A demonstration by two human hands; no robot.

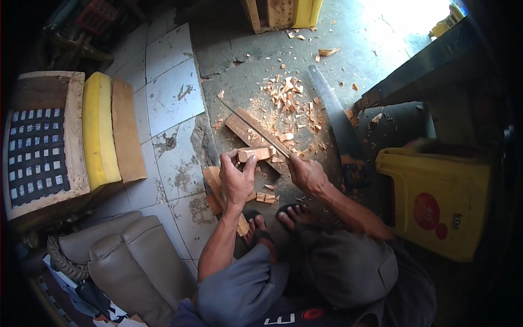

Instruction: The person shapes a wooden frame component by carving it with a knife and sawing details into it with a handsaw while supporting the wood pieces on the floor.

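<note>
Pinching a wooden block (257, 153) with left grip (237, 183), clasping slim tool (262, 132) with right grip (308, 174); yellow box (404, 191) dark inside.

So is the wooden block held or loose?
Held: the left hand grips the wooden block at one end. I can't tell if the plank supports it.

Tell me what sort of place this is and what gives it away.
Probably a small woodworking or furniture workshop: wood chips lie scattered about, a handsaw rests beside them, and a wooden frame with black webbing stands at the left.
</note>
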